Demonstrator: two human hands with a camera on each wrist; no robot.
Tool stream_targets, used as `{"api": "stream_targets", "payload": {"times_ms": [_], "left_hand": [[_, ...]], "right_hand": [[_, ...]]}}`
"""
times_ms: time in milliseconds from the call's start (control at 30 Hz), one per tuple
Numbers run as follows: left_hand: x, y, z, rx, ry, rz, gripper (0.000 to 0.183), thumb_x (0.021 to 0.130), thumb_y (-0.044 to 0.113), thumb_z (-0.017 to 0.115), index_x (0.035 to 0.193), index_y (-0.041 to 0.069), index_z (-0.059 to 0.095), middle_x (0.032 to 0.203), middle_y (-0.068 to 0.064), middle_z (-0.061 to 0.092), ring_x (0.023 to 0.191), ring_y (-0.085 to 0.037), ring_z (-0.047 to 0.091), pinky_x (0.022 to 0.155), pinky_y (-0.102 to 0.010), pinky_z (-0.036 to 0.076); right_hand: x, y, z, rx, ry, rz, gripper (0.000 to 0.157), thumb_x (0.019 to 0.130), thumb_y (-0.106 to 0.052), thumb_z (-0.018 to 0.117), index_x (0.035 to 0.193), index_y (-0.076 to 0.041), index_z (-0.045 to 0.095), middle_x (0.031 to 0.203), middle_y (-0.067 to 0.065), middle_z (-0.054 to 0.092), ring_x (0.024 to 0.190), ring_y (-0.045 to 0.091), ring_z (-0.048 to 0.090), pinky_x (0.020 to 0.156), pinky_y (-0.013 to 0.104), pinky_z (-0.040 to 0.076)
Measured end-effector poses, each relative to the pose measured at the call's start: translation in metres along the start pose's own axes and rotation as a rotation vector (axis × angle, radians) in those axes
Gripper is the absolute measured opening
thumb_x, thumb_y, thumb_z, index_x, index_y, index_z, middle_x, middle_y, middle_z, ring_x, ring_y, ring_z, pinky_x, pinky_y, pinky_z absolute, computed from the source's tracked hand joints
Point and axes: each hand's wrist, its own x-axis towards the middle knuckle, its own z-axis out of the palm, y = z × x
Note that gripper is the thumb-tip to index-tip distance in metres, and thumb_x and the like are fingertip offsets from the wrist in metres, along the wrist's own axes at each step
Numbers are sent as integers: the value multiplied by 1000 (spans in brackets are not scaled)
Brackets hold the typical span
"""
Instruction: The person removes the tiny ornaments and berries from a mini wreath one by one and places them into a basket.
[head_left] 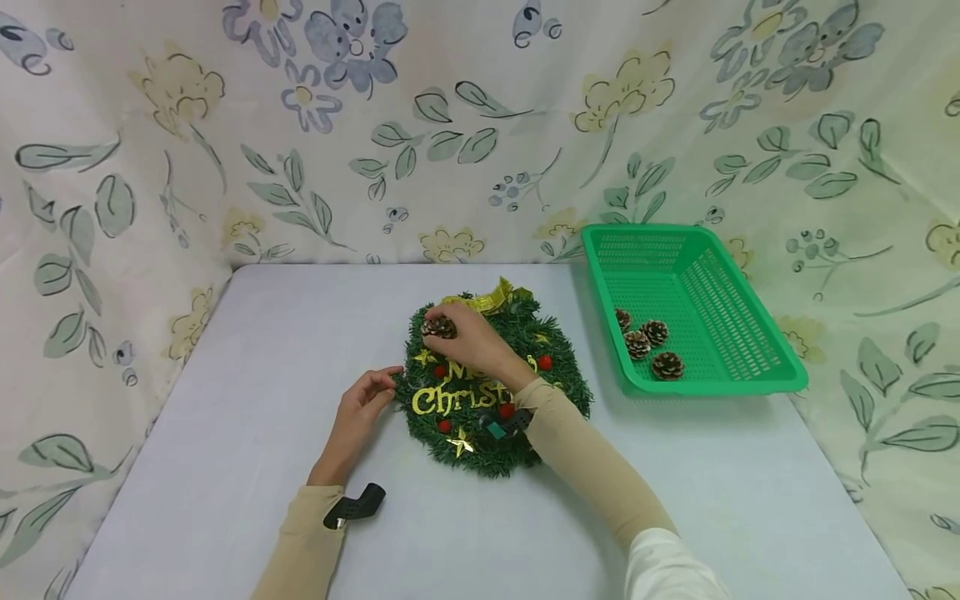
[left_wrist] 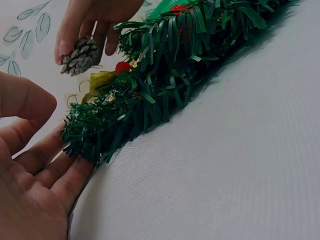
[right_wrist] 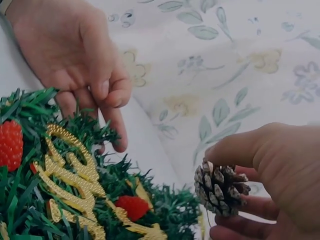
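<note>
A green tinsel wreath (head_left: pixel 487 454) lies on the table, with gold "Christmas" lettering, red berries, gold stars and a gold ribbon bow (head_left: pixel 491 297) at its far side. Above the wreath's upper left part, my right hand (head_left: pixel 474 337) pinches a pine cone (right_wrist: pixel 220 189) between thumb and fingers. In the left wrist view the pine cone hangs apart from the greenery. My left hand (head_left: pixel 362 408) is at the wreath's left edge, its fairly straight fingers (left_wrist: pixel 55 172) touching the tinsel from the side and below. The right forearm hides some of the lettering.
To the right stands a green plastic basket (head_left: pixel 750 385) with several pine cones (head_left: pixel 667 366) along its near left side. Both rest on or over the white table (head_left: pixel 225 417). A floral cloth (head_left: pixel 465 192) hangs behind and at the sides.
</note>
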Motion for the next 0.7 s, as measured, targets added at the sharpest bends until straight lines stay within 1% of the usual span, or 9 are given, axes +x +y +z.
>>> {"api": "stream_targets", "payload": {"times_ms": [67,300,367,533,700], "left_hand": [[0,0,0,-1,-1,1,16,104,5,52,112,-8,54,146,-19,55,129,-7,54,94,-12,46],[0,0,0,-7,-3,-5,17,103,4,53,112,-9,54,146,-19,56,123,1,55,94,-12,46],[0,0,0,-8,-2,-2,16,103,4,53,112,-9,54,146,-19,56,122,1,55,94,-12,46],[-1,0,0,-5,-5,3,17,104,6,53,112,-8,54,146,-19,55,126,-3,55,93,-12,46],[-1,0,0,-3,-11,-1,17,105,8,52,113,-7,54,147,-19,55,129,-7,55,94,-12,46]], "right_hand": [[-3,-1,-3,19,6,-9,47,100,-31,65,141,-9,56,136,7,58,118,21,61,97,38,54],[-18,-7,-17,185,66,61,50,98,-32,67,141,-12,50,134,5,58,120,20,61,96,40,55],[-22,-8,-21,214,72,60,49,98,-31,67,140,-12,50,133,5,58,118,20,61,94,39,55],[-30,-11,-29,223,74,37,47,98,-30,68,138,-12,52,132,5,58,114,20,63,90,37,56],[-35,-11,-34,221,63,32,41,98,-29,68,133,-15,52,129,3,58,112,18,63,88,36,56]]}}
